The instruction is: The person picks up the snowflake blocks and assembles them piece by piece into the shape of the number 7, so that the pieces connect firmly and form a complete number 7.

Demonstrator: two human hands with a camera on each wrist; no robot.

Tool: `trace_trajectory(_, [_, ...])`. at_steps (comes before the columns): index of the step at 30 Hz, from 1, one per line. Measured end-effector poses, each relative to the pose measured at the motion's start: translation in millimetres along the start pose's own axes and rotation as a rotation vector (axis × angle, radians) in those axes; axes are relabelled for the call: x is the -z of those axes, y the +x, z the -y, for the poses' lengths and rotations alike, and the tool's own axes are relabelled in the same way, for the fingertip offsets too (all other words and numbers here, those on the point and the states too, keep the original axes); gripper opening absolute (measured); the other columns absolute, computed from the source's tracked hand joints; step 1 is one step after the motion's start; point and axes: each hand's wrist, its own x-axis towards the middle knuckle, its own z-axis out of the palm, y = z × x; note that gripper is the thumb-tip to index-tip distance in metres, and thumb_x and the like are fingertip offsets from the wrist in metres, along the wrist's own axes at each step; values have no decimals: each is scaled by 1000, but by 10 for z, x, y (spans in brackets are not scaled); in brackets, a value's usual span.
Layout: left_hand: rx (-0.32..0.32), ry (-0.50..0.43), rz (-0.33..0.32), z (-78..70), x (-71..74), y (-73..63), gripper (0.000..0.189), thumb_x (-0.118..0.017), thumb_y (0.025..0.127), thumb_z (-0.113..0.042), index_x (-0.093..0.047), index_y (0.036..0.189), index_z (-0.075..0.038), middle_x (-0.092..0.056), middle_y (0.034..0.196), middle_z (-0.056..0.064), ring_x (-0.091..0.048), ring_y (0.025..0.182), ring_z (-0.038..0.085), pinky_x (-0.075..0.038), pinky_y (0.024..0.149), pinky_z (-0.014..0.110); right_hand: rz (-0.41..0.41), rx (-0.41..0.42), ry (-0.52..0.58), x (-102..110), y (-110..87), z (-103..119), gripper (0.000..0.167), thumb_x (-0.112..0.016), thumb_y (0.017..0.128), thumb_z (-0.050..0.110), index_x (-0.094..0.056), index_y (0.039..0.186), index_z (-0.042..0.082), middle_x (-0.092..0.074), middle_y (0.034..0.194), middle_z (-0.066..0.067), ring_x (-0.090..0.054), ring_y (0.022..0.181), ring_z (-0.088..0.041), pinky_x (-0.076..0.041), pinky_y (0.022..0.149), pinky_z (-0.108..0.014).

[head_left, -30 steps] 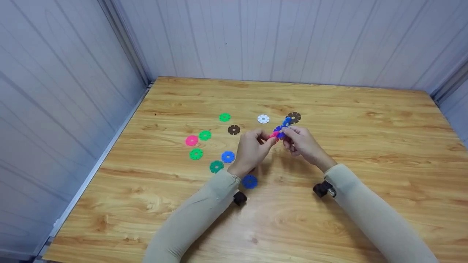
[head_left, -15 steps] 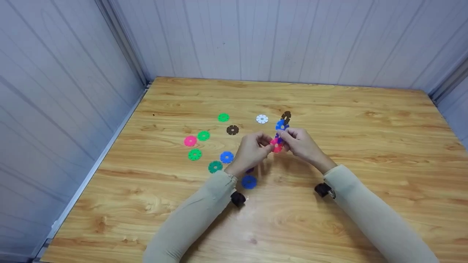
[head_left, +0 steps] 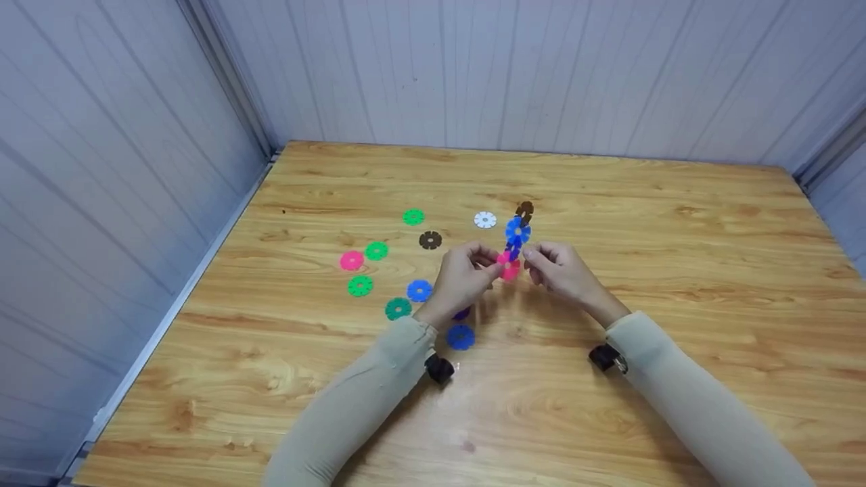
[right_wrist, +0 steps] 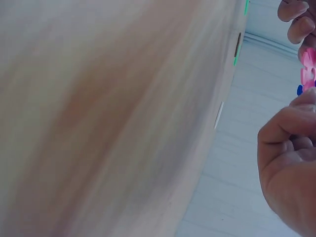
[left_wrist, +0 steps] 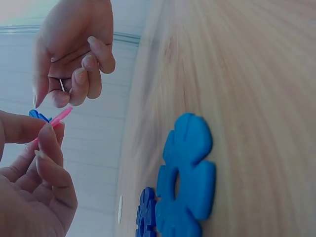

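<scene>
A chain of slotted plastic discs stands above the table: a pink disc [head_left: 509, 267] at the near end, a dark blue disc [head_left: 513, 250], a lighter blue disc [head_left: 517, 230], and a brown disc [head_left: 525, 213] at the far end. My left hand [head_left: 467, 277] pinches the pink disc's edge between thumb and fingers. Just right of the chain is my right hand [head_left: 561, 274], fingers loosely curled. In the left wrist view a small gap shows between the right hand [left_wrist: 74, 54] and the chain's blue disc [left_wrist: 37, 114]; nothing is seen in its fingers.
On the wooden table [head_left: 676, 270] lie loose discs: several green ones [head_left: 360, 285], a pink disc [head_left: 352, 260], a brown disc [head_left: 430, 240], a white disc [head_left: 485, 220], and several blue ones [head_left: 461, 337] near the left wrist. Pale panel walls [head_left: 507, 74] stand behind and beside it.
The chain has turned from slanting right to pointing away, with the pink disc facing up. My right hand has let go of the dark blue disc and moved slightly right.
</scene>
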Motion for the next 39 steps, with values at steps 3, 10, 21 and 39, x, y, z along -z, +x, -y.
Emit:
trace_trajectory(3, [-32,36,-17,0,-5,-2,6,-69,87,0,-69,92,-2,-65,81,4,-59,68,17,-50,55,24,8,-22,12,-5,-5,-1,36,-49,105,18,-58,89,-13,-55,64,-5,-46,52,-9,-37,46,-21])
trace_trajectory(10, [-87,107,-5,-20,-26,-2,4,-68,86,0,-70,89,-2,-63,72,0,-56,64,10,-45,54,20,32,-31,-20,-36,12,6,39,-51,105,26,-62,90,-8,-55,66,-5,-47,55,-10,-39,48,-21])
trace_trajectory(21, [28,-132,-25,-77,-51,17,8,-69,89,2,-67,97,6,-65,80,7,-64,74,30,-52,57,23,65,-41,-72,-24,2,-24,40,-61,100,27,-59,83,-8,-52,64,-2,-44,56,-9,-34,49,-20])
trace_trajectory(39, [29,315,182,26,235,-24,26,-70,89,-11,-66,113,-1,-58,80,1,-47,59,9,-38,51,22,69,-120,258,-36,-31,-15,21,-57,101,12,-59,81,5,-56,69,-3,-48,58,-10,-34,48,-21])
